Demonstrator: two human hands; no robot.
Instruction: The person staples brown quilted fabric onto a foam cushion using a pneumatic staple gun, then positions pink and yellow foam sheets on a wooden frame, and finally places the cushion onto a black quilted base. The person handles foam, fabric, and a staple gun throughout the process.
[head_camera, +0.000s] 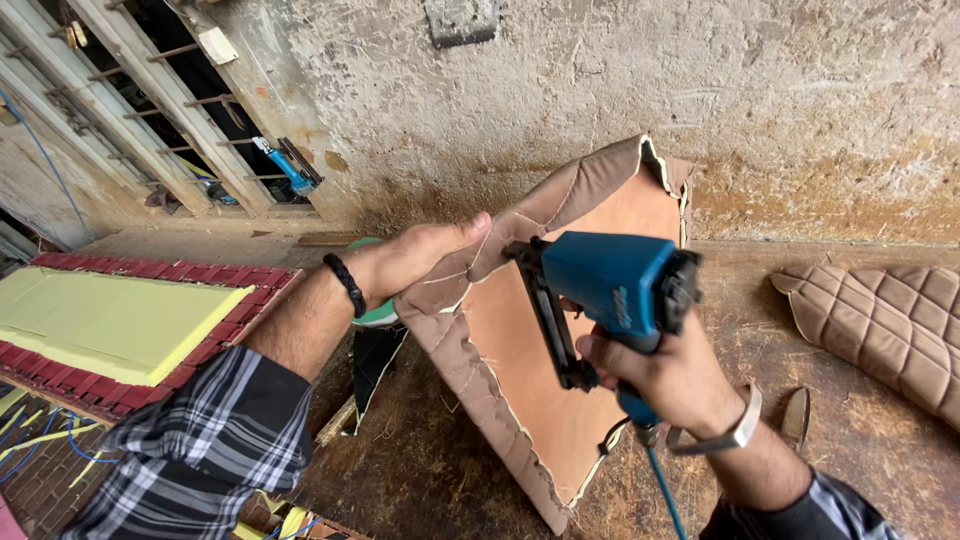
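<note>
Head view: left hand fingers flat on panel; right hand fingers wrapped around staple gun.

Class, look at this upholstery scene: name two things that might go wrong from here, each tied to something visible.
1. The left hand presses the fabric on the panel's edge close to the stapler nose; a staple might hit a finger.
2. The panel stands tilted on one corner, steadied only by that hand; it might slip as the right hand pushes the stapler.
</note>
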